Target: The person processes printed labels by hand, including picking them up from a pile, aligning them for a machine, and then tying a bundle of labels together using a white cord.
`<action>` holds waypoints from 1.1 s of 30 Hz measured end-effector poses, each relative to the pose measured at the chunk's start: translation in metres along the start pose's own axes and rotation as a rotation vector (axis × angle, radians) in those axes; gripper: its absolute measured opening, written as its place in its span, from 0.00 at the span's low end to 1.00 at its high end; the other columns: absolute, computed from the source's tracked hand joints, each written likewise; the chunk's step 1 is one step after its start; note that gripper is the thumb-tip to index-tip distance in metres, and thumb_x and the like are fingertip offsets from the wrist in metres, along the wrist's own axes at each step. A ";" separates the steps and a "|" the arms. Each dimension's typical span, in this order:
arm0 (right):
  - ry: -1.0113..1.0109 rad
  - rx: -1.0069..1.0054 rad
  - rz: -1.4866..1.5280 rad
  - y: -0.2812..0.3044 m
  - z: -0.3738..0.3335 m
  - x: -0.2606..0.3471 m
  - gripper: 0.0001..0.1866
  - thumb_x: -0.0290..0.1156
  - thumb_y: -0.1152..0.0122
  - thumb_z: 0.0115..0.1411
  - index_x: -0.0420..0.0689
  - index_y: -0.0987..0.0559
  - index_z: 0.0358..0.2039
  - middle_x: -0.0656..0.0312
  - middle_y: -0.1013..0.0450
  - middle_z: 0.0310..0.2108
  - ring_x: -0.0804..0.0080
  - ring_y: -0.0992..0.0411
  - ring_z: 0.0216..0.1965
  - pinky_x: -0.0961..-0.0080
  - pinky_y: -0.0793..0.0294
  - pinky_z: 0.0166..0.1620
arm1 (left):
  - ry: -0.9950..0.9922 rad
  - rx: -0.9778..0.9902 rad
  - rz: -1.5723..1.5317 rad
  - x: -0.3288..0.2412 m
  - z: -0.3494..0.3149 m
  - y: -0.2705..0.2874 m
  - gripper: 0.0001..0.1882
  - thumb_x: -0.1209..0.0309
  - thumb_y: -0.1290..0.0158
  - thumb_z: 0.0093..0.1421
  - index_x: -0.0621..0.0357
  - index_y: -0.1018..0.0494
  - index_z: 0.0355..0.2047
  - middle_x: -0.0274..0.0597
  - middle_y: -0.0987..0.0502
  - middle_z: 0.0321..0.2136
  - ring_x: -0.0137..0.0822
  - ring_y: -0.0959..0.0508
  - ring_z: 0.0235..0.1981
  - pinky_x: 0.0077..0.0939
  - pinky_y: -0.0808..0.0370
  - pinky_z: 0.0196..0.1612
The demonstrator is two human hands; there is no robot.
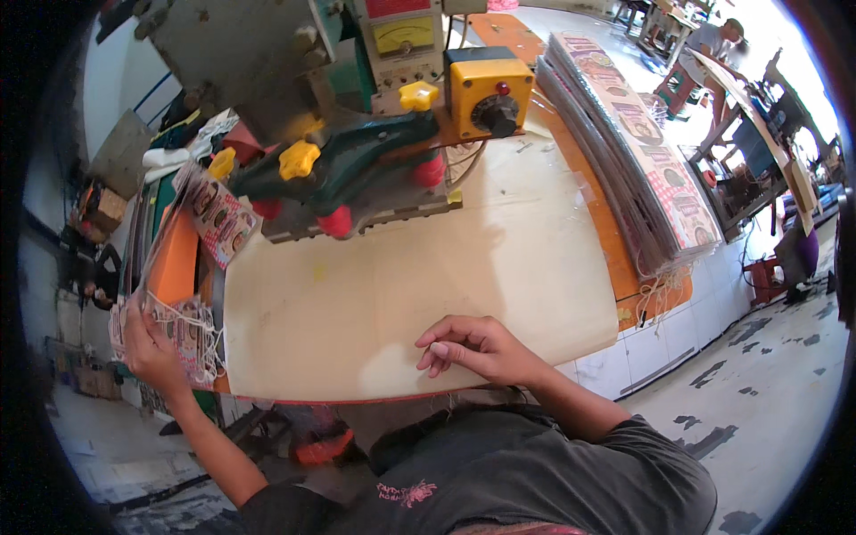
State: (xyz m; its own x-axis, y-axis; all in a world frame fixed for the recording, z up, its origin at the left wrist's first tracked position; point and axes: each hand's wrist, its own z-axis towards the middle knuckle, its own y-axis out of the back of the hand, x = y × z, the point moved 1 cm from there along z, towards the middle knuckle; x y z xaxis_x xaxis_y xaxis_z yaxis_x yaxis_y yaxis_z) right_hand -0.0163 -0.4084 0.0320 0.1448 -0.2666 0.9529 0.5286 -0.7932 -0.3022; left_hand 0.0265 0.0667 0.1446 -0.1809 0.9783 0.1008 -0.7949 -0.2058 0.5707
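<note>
Workshop bench (535, 294) bare under green press (357, 169) | left hand (147, 343) closed on printed bags (183, 334) at left edge, kept within reach | right hand (473, 348) empty, fingers curled, resting on bench | bag stack (642, 152) staged at right.

Stack of flat printed bags (637, 143), red-checked with brown ovals, far right of bench. Smaller printed bags (218, 214) left, upright; more under left hand (152, 343). Machine's cream dial gauge (403, 37).
</note>
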 end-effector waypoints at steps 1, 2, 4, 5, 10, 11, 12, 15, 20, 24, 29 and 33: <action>-0.011 0.008 0.001 0.000 -0.002 0.001 0.13 0.30 0.48 0.73 0.36 0.25 0.51 0.56 0.20 0.39 0.72 0.21 0.39 0.74 0.21 0.46 | -0.103 -0.027 -0.016 -0.018 0.002 0.011 0.16 0.71 0.50 0.70 0.61 0.24 0.55 0.49 0.19 0.50 0.49 0.19 0.50 0.40 0.23 0.50; -0.022 -0.006 -0.008 0.002 -0.002 0.002 0.13 0.30 0.48 0.73 0.35 0.25 0.51 0.56 0.20 0.39 0.72 0.21 0.39 0.74 0.21 0.46 | -0.204 -0.060 -0.027 -0.028 0.000 0.020 0.15 0.73 0.49 0.69 0.62 0.23 0.54 0.48 0.18 0.48 0.48 0.18 0.48 0.39 0.22 0.48; -0.051 0.057 -0.003 -0.006 0.006 -0.001 0.13 0.29 0.48 0.73 0.35 0.25 0.51 0.55 0.20 0.40 0.72 0.21 0.40 0.74 0.21 0.46 | -0.144 -0.035 0.061 -0.015 -0.028 0.034 0.15 0.76 0.49 0.68 0.60 0.23 0.53 0.48 0.18 0.48 0.47 0.18 0.48 0.38 0.23 0.49; -0.068 0.039 0.006 -0.011 0.007 0.000 0.13 0.29 0.48 0.72 0.35 0.25 0.51 0.55 0.20 0.40 0.71 0.21 0.40 0.74 0.21 0.47 | -0.177 0.067 0.004 -0.011 -0.037 0.043 0.15 0.78 0.49 0.65 0.59 0.22 0.51 0.47 0.18 0.47 0.47 0.18 0.48 0.38 0.22 0.49; -0.085 -0.054 -0.036 -0.009 0.001 0.000 0.12 0.27 0.48 0.72 0.34 0.25 0.51 0.52 0.20 0.40 0.68 0.20 0.42 0.71 0.20 0.48 | -0.327 0.220 -0.228 -0.082 -0.048 0.035 0.18 0.81 0.46 0.55 0.58 0.20 0.47 0.44 0.17 0.44 0.44 0.16 0.43 0.36 0.20 0.46; -0.108 -0.069 -0.020 -0.011 0.002 0.001 0.12 0.27 0.48 0.72 0.33 0.25 0.51 0.52 0.20 0.40 0.68 0.20 0.42 0.71 0.20 0.48 | -0.315 0.218 -0.240 -0.090 -0.049 0.036 0.18 0.81 0.46 0.55 0.57 0.20 0.47 0.43 0.17 0.44 0.44 0.16 0.42 0.36 0.19 0.45; -0.118 -0.036 -0.027 -0.012 0.002 0.000 0.12 0.27 0.48 0.72 0.33 0.25 0.51 0.52 0.20 0.40 0.68 0.20 0.42 0.71 0.20 0.48 | -0.304 0.206 -0.273 -0.092 -0.049 0.032 0.19 0.81 0.45 0.55 0.56 0.20 0.47 0.43 0.17 0.44 0.43 0.16 0.42 0.36 0.19 0.44; -0.096 -0.057 -0.094 -0.012 0.002 -0.002 0.12 0.28 0.48 0.72 0.33 0.25 0.50 0.52 0.20 0.40 0.69 0.21 0.40 0.72 0.21 0.48 | -0.260 0.198 -0.206 -0.076 -0.049 0.014 0.19 0.80 0.46 0.56 0.53 0.20 0.48 0.42 0.17 0.44 0.42 0.16 0.41 0.35 0.19 0.42; -0.074 -0.073 -0.114 -0.014 0.004 -0.003 0.12 0.28 0.47 0.72 0.33 0.25 0.50 0.51 0.19 0.39 0.68 0.21 0.40 0.72 0.21 0.47 | -0.133 -0.002 -0.113 -0.021 -0.004 0.005 0.15 0.77 0.46 0.61 0.54 0.20 0.49 0.41 0.16 0.41 0.44 0.16 0.39 0.36 0.20 0.40; -0.045 -0.072 -0.096 -0.013 0.003 -0.001 0.12 0.28 0.47 0.72 0.33 0.25 0.50 0.51 0.19 0.40 0.68 0.20 0.40 0.71 0.20 0.48 | -0.119 -0.230 0.026 0.023 0.049 0.012 0.12 0.70 0.45 0.66 0.51 0.20 0.48 0.40 0.16 0.40 0.44 0.16 0.39 0.35 0.20 0.40; -0.058 -0.083 -0.091 -0.011 0.003 -0.001 0.12 0.26 0.48 0.72 0.33 0.25 0.50 0.50 0.19 0.39 0.67 0.20 0.41 0.70 0.20 0.48 | -0.116 -0.400 0.065 0.031 0.081 0.036 0.11 0.67 0.44 0.67 0.49 0.18 0.48 0.40 0.15 0.40 0.42 0.15 0.39 0.32 0.20 0.37; -0.051 -0.118 -0.070 -0.013 0.005 -0.001 0.11 0.26 0.48 0.71 0.33 0.25 0.48 0.50 0.19 0.36 0.67 0.20 0.37 0.72 0.21 0.44 | -0.060 -0.374 0.013 0.044 0.098 0.045 0.15 0.61 0.47 0.69 0.48 0.20 0.52 0.46 0.17 0.45 0.46 0.16 0.44 0.35 0.21 0.43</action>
State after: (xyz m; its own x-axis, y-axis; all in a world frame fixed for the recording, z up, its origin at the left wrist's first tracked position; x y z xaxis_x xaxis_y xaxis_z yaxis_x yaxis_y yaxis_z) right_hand -0.0194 -0.3952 0.0347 0.1553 -0.1826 0.9708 0.4371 -0.8686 -0.2333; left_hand 0.0398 0.1024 0.2549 -0.1672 0.9729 0.1596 -0.9512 -0.2018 0.2336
